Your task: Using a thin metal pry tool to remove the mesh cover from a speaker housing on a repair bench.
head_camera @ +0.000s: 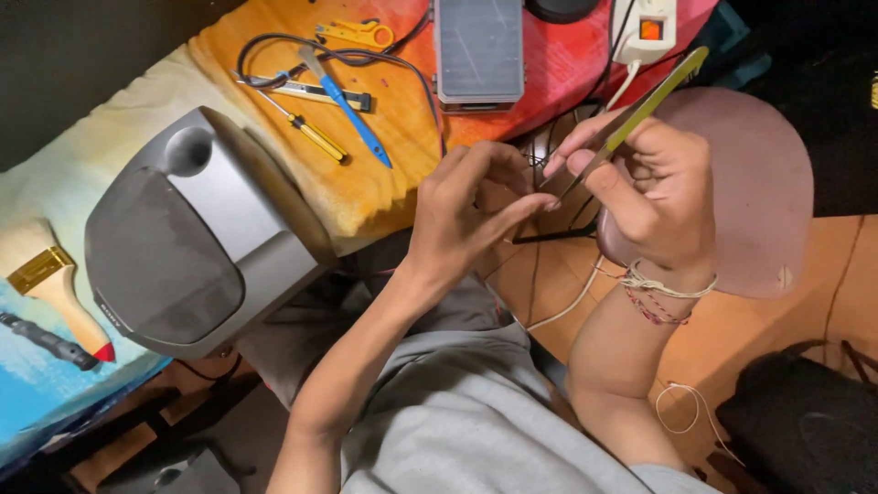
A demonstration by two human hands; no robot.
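Pinch grip on tweezers (pixel 631 119)

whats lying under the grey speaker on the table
The grey speaker lies on a painted cloth of cream, orange and blue. Anything beneath the speaker itself is covered.

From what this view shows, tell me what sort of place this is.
Probably a home electronics repair bench. A grey speaker sits on the cloth-covered table beside screwdrivers, and the right hand holds tweezers close to the left hand.
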